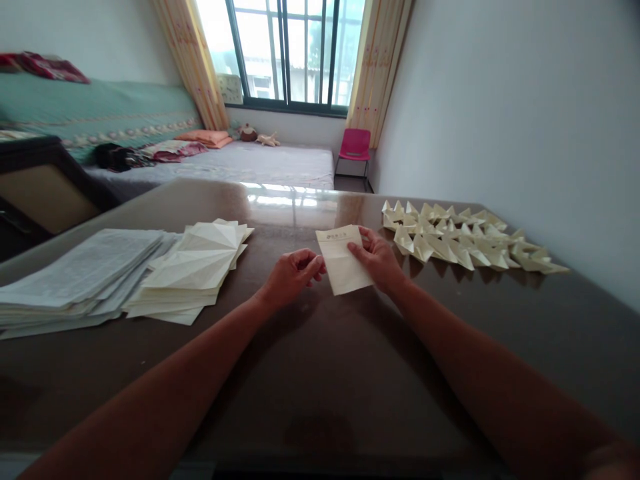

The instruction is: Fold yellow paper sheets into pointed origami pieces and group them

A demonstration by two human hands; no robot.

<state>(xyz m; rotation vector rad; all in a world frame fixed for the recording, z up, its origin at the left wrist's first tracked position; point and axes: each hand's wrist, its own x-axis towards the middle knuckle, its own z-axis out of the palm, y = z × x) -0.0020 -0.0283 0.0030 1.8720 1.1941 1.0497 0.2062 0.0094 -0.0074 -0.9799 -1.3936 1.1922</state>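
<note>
A folded cream sheet of paper (pixel 345 263), with a line of print near its top edge, is held up over the table. My right hand (pixel 379 259) grips it by its right side, thumb on the front face. Beside the left edge of the paper is my left hand (pixel 296 275), its fingers curled in and thumb against them, with nothing visible in them. Folded paper boats (pixel 450 240) stand in rows at the right. On the left lie a stack of creased cream sheets (pixel 193 257) and a pile of printed papers (pixel 85 267).
The brown glossy table (pixel 320 373) reaches toward a bed (pixel 270 163) under the window. A dark wooden chair (pixel 47 180) stands off the table's left side. A pink chair (pixel 355 145) is by the right wall, in the far corner.
</note>
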